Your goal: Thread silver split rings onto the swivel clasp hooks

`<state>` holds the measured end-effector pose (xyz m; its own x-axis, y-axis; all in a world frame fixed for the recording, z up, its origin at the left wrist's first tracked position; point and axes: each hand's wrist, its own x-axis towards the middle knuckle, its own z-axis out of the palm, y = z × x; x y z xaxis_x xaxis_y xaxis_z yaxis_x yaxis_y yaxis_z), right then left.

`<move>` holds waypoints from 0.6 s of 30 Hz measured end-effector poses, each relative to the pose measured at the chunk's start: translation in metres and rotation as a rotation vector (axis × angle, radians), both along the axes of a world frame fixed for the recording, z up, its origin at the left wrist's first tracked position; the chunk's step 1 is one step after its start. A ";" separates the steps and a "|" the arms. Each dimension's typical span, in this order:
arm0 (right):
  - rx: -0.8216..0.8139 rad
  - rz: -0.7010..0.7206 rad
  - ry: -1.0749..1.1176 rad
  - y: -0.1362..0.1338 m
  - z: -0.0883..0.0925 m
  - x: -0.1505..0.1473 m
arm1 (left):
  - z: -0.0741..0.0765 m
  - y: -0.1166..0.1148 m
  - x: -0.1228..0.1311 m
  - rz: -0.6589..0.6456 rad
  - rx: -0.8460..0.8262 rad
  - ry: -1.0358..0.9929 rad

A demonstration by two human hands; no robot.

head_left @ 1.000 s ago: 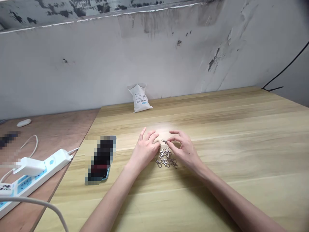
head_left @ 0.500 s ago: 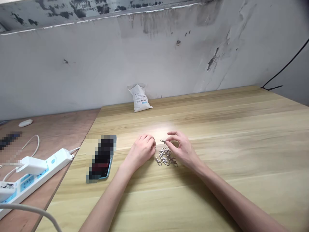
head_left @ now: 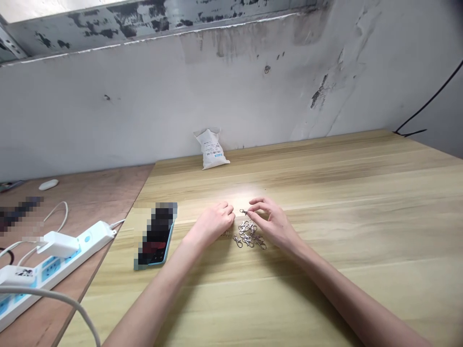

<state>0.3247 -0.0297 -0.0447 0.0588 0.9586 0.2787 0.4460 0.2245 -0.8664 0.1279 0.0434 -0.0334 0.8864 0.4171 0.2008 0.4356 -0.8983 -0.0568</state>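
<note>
Between thumb and forefinger, my right hand (head_left: 269,219) pinches a small metal swivel clasp (head_left: 243,211), its loop pointing left. Below it, several silvery swivel clasps (head_left: 248,234) lie in a loose heap on the wooden table. Just left of the heap is my left hand (head_left: 217,219), back upward, with its fingers curled down; whatever they hold is hidden. Some tiny shiny metal pieces (head_left: 226,233), too small to make out, lie under that hand's near edge.
A phone (head_left: 157,236), partly blurred, lies left of my left arm. A white packet (head_left: 212,149) leans at the wall. On the brown table at the left are a white power strip (head_left: 87,241) with chargers, a cable (head_left: 54,294) and a white oval object (head_left: 48,184).
The camera view has shifted slightly. My left hand has turned a little, showing more tiny metal pieces beneath it. My right hand still pinches the clasp in nearly the same place.
</note>
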 end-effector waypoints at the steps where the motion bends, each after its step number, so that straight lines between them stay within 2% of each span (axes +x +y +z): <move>1: 0.004 0.002 0.003 0.000 0.000 0.000 | -0.001 0.001 0.001 0.003 -0.013 -0.018; 5: -0.011 0.007 0.063 0.001 0.001 0.001 | 0.003 -0.003 0.002 0.029 -0.073 -0.120; 8: -0.080 0.062 0.204 0.001 0.003 -0.001 | 0.007 -0.012 0.000 0.096 -0.185 -0.314; 10: -0.183 0.114 0.349 0.000 0.005 -0.006 | 0.007 -0.020 -0.001 0.176 -0.468 -0.632; 13: -0.296 0.129 0.610 -0.002 0.004 -0.017 | 0.001 -0.029 -0.001 0.224 -0.804 -0.914; 15: -0.322 0.119 0.744 -0.004 0.002 -0.024 | -0.004 -0.033 0.001 0.233 -0.906 -0.992; 18: -0.365 0.155 0.832 -0.005 -0.002 -0.029 | -0.009 -0.038 0.004 0.257 -0.972 -1.046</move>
<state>0.2962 -0.0350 -0.0464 -0.0313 0.9927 -0.1169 -0.3652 -0.1202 -0.9231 0.1314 0.0058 -0.0420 0.3956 0.8845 0.2473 0.0463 -0.2882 0.9565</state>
